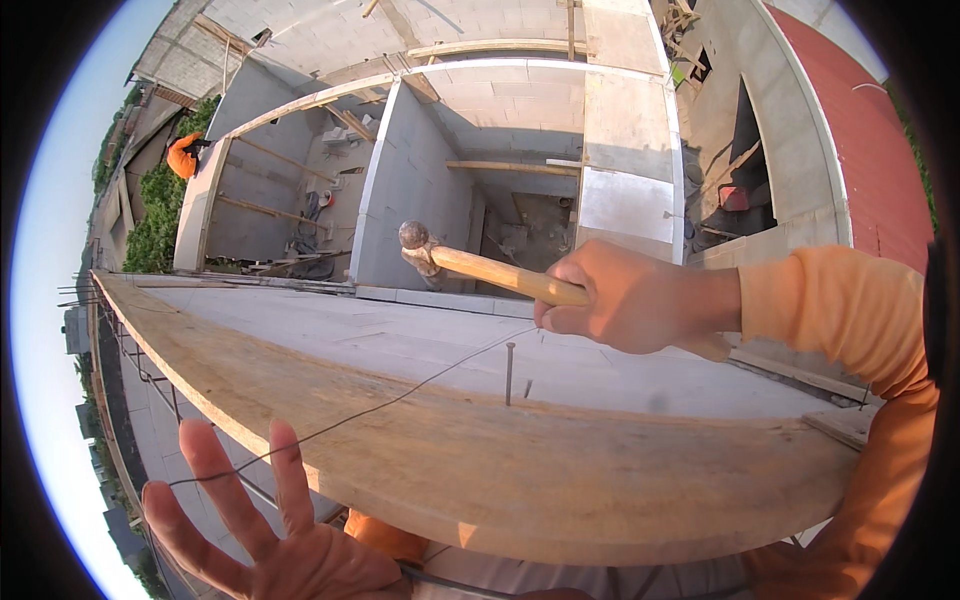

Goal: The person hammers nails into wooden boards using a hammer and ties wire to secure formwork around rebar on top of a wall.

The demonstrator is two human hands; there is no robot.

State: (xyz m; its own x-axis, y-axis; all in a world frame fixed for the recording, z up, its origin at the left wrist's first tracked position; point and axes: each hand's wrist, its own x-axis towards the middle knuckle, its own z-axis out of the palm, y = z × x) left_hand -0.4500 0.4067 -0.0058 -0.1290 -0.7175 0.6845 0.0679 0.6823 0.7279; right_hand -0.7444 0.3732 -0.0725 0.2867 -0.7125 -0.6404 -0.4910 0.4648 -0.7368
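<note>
My right hand (635,300) is closed round the wooden handle of a hammer (500,273), whose worn metal head points left over the walls below. Lower left, my left hand (290,545) is open, palm up, with the fingers spread. A thin dark wire (385,402) runs from behind or against those fingertips up to near my right fist; whether either hand touches it, I cannot tell. Below the hammer a long nail (509,375) stands nearly upright at the far edge of a wide wooden plank (560,470). A shorter nail (528,389) stands beside it.
White block walls (405,185) divide deep rooms beyond the plank, with timber braces (515,168) across them. Far left, a person in orange (183,156) is on a wall top. A red roof (850,120) lies at right. The ground drops away at left.
</note>
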